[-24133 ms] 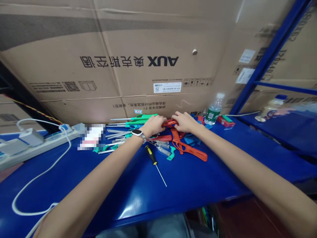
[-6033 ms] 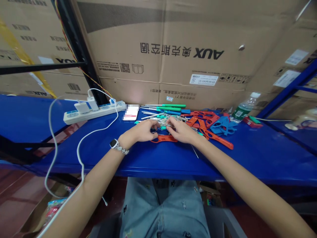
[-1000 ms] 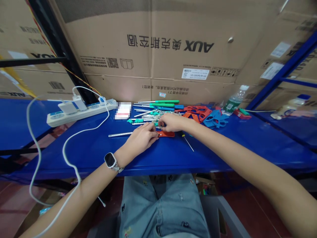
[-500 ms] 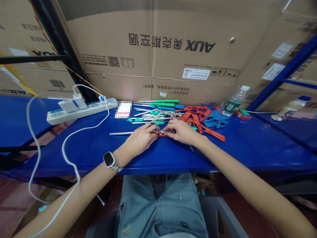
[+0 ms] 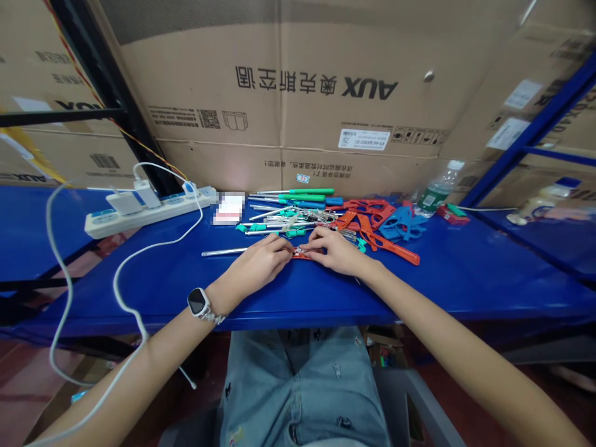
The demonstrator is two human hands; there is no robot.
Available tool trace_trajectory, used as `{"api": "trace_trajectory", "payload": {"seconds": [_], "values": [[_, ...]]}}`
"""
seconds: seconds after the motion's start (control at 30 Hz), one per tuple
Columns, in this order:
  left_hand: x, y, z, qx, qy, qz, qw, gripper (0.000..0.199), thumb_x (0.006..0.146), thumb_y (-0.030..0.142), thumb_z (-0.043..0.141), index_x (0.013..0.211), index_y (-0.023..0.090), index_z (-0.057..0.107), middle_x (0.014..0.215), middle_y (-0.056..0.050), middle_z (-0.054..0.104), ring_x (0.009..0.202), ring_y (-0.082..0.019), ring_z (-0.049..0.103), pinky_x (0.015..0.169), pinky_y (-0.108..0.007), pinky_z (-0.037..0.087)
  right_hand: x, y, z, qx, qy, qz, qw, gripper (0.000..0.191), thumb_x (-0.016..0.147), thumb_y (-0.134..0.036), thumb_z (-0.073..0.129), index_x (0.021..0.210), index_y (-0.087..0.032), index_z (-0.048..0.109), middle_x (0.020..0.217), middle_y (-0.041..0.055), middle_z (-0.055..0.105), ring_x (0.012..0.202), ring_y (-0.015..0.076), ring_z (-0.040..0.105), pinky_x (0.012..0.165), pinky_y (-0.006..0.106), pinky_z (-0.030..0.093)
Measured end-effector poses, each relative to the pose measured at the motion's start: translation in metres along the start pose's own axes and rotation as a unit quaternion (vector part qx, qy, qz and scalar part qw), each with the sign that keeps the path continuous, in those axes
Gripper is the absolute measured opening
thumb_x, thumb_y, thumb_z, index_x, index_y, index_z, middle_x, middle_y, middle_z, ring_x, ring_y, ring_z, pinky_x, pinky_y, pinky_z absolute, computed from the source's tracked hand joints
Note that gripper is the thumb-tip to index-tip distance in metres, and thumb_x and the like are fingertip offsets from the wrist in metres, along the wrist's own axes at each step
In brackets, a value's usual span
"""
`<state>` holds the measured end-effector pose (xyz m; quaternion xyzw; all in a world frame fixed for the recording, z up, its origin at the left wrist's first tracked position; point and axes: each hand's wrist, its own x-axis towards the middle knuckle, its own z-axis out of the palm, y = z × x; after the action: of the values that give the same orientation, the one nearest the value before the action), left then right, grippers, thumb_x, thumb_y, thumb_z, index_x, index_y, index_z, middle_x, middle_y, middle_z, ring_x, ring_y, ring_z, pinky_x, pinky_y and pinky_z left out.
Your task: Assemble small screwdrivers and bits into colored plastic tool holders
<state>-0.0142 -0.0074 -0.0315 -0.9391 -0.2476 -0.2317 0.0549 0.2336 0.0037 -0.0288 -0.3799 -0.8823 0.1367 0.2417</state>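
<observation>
My left hand (image 5: pixel 263 261) is closed over the left part of an orange-red plastic piece (image 5: pixel 302 256) on the blue table. From under that hand a thin metal rod (image 5: pixel 224 252) sticks out to the left; where it meets the piece is hidden. My right hand (image 5: pixel 339 251) pinches the right part of the same piece, its fingertips at small pale parts (image 5: pixel 298 249) too tiny to make out. Just behind the hands lies a pile of metal rods (image 5: pixel 265 214), orange-red plastic pieces (image 5: pixel 393 248) and blue plastic pieces (image 5: pixel 403 225).
Green handles (image 5: pixel 311 191) with rods lie at the back against a large cardboard box (image 5: pixel 298 136). A white power strip (image 5: pixel 153 214) with plugs and a trailing white cable (image 5: pixel 121 273) is on the left. A bottle with a green label (image 5: pixel 437 189) stands at back right.
The view has shifted slightly. The right fingers have moved a little over the small parts on the orange-red piece, while both hands stay on it.
</observation>
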Motion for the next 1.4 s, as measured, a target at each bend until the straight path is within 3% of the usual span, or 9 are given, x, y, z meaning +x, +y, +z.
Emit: {"api": "trace_trajectory", "payload": {"seconds": [0.13, 0.27, 0.4, 0.6, 0.8, 0.97, 1.03, 1.17, 1.4], "values": [[-0.001, 0.001, -0.002, 0.0, 0.006, -0.017, 1.0, 0.031, 0.105, 0.021, 0.046, 0.094, 0.016, 0.075, 0.111, -0.011, 0.067, 0.096, -0.023, 0.06, 0.083, -0.039, 0.056, -0.005, -0.01, -0.005, -0.075, -0.02, -0.021, 0.997, 0.028, 0.102, -0.029, 0.056, 0.121, -0.025, 0.076, 0.11, 0.0096, 0.065, 0.103, 0.0233, 0.06, 0.094, 0.041, 0.05], [-0.001, 0.004, -0.003, 0.015, -0.002, -0.02, 1.0, 0.029, 0.104, 0.019, 0.048, 0.092, 0.015, 0.075, 0.11, -0.011, 0.067, 0.097, -0.024, 0.059, 0.084, -0.041, 0.056, -0.017, -0.029, -0.005, -0.208, -0.035, -0.025, 0.977, 0.04, 0.105, -0.04, 0.048, 0.137, -0.023, 0.067, 0.13, 0.0137, 0.065, 0.122, 0.0317, 0.053, 0.102, 0.051, 0.042], [-0.001, 0.004, -0.002, 0.025, -0.003, -0.02, 0.999, 0.031, 0.104, 0.021, 0.048, 0.093, 0.016, 0.075, 0.11, -0.011, 0.068, 0.098, -0.025, 0.06, 0.085, -0.041, 0.056, -0.02, -0.032, -0.002, -0.267, -0.049, -0.014, 0.962, 0.042, 0.107, -0.03, 0.042, 0.145, -0.022, 0.06, 0.145, 0.013, 0.062, 0.128, 0.0337, 0.05, 0.101, 0.051, 0.039], [0.006, -0.003, 0.001, 0.062, -0.015, -0.024, 0.998, 0.019, 0.101, 0.022, 0.056, 0.105, 0.014, 0.072, 0.115, -0.012, 0.067, 0.105, -0.027, 0.061, 0.09, -0.043, 0.055, -0.009, -0.017, 0.0, -0.253, -0.065, -0.021, 0.965, 0.044, 0.108, -0.023, 0.038, 0.148, -0.021, 0.055, 0.152, 0.0106, 0.055, 0.143, 0.0314, 0.045, 0.104, 0.053, 0.038], [0.021, -0.003, 0.008, 0.064, -0.034, -0.009, 0.997, 0.03, 0.102, 0.019, 0.052, 0.129, 0.011, 0.063, 0.115, -0.013, 0.068, 0.108, -0.026, 0.064, 0.097, -0.044, 0.054, -0.009, -0.016, 0.004, -0.244, -0.071, -0.029, 0.967, 0.044, 0.106, -0.018, 0.034, 0.144, -0.017, 0.057, 0.157, 0.0144, 0.048, 0.154, 0.0326, 0.031, 0.109, 0.058, 0.037], [0.024, -0.002, 0.013, 0.054, -0.03, -0.02, 0.998, 0.034, 0.105, 0.018, 0.042, 0.128, 0.011, 0.066, 0.099, -0.012, 0.07, 0.098, -0.025, 0.066, 0.089, -0.043, 0.056, -0.013, -0.009, 0.003, -0.165, -0.002, 0.011, 0.986, 0.062, 0.102, -0.025, 0.046, 0.161, -0.015, 0.031, 0.161, 0.0204, 0.041, 0.148, 0.0288, 0.043, 0.113, 0.053, 0.037], [0.023, -0.001, 0.013, 0.058, -0.032, -0.015, 0.998, 0.033, 0.105, 0.017, 0.043, 0.119, 0.012, 0.072, 0.098, -0.013, 0.069, 0.098, -0.026, 0.065, 0.086, -0.042, 0.056, -0.015, -0.008, -0.003, -0.152, 0.042, 0.027, 0.987, 0.064, 0.098, -0.028, 0.056, 0.159, -0.017, 0.038, 0.158, 0.0182, 0.047, 0.146, 0.0294, 0.045, 0.114, 0.053, 0.036], [0.022, 0.001, 0.012, 0.075, -0.029, -0.003, 0.997, 0.031, 0.104, 0.015, 0.044, 0.112, 0.012, 0.075, 0.1, -0.013, 0.068, 0.099, -0.026, 0.063, 0.086, -0.041, 0.056, -0.02, -0.011, -0.013, -0.176, 0.051, 0.023, 0.983, 0.036, 0.096, -0.029, 0.063, 0.131, -0.02, 0.069, 0.138, 0.012, 0.067, 0.141, 0.0309, 0.05, 0.112, 0.053, 0.036], [0.023, -0.002, 0.014, 0.067, -0.025, -0.017, 0.997, 0.029, 0.105, 0.019, 0.045, 0.116, 0.012, 0.071, 0.098, -0.011, 0.065, 0.097, -0.025, 0.062, 0.086, -0.04, 0.056, -0.018, -0.016, -0.008, -0.206, 0.006, 0.008, 0.979, 0.028, 0.101, -0.022, 0.057, 0.125, -0.021, 0.072, 0.131, 0.0111, 0.072, 0.137, 0.0288, 0.054, 0.108, 0.049, 0.038]]}}
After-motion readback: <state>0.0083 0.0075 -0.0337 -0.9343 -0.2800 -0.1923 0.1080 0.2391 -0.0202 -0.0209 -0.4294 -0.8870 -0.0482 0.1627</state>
